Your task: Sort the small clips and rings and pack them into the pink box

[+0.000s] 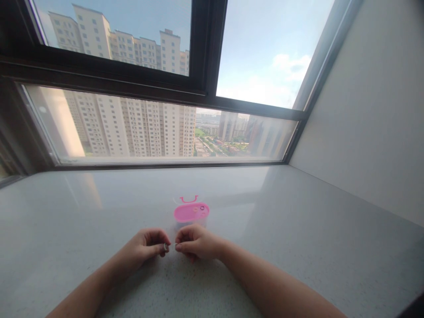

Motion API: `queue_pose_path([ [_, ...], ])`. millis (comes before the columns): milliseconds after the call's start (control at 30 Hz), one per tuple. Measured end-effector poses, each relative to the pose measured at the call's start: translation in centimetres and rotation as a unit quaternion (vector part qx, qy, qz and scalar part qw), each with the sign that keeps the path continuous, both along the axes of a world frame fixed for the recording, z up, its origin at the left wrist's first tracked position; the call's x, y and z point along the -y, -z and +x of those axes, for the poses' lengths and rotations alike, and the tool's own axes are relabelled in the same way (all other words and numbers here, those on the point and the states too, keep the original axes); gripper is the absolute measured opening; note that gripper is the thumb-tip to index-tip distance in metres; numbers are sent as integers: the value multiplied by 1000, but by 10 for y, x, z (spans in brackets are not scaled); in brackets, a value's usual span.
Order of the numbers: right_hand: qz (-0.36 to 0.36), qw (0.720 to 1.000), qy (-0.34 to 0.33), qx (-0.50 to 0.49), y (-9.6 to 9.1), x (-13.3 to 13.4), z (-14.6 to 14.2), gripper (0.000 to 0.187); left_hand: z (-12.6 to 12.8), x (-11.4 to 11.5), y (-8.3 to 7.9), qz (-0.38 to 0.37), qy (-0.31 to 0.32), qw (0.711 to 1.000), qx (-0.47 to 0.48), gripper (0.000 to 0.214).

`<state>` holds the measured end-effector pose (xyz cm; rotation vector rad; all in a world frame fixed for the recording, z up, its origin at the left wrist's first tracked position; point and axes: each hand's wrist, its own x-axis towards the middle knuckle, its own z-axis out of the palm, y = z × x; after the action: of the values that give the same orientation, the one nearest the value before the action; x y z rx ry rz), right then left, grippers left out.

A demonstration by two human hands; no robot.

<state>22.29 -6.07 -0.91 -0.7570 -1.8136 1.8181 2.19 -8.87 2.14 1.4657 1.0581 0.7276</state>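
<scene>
My left hand (150,245) pinches a small pale ring (166,247) between thumb and fingertips. Close by on the right, my right hand (197,242) has its thumb and forefinger pressed together on a tiny whitish piece (176,244), too small to name. A narrow gap separates the two sets of fingertips. Just beyond my hands stands a small container with a pink oval lid (185,213), its clear body partly covered by my right hand. On the lid lie a dark ring (202,208) and small pale and pink rings.
Behind the container, a pink curved handle (189,201) lies on the speckled white counter (99,212). A dark-framed window (132,86) runs along the far edge, with tall buildings outside. A white wall (371,110) bounds the right side.
</scene>
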Motion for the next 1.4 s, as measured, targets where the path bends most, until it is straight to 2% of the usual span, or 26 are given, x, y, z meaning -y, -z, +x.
queue_pose_path([
  [233, 1, 1000, 4, 16, -2, 1, 0, 19, -2, -4, 5, 25, -2, 999, -34, 18],
  [967, 28, 999, 3, 32, 4, -2, 1, 25, 1, -5, 7, 9, -18, 1000, 5, 27],
  [1400, 19, 998, 9, 53, 4, -2, 2, 25, -2, -8, 15, 47, -30, 998, -25, 27],
])
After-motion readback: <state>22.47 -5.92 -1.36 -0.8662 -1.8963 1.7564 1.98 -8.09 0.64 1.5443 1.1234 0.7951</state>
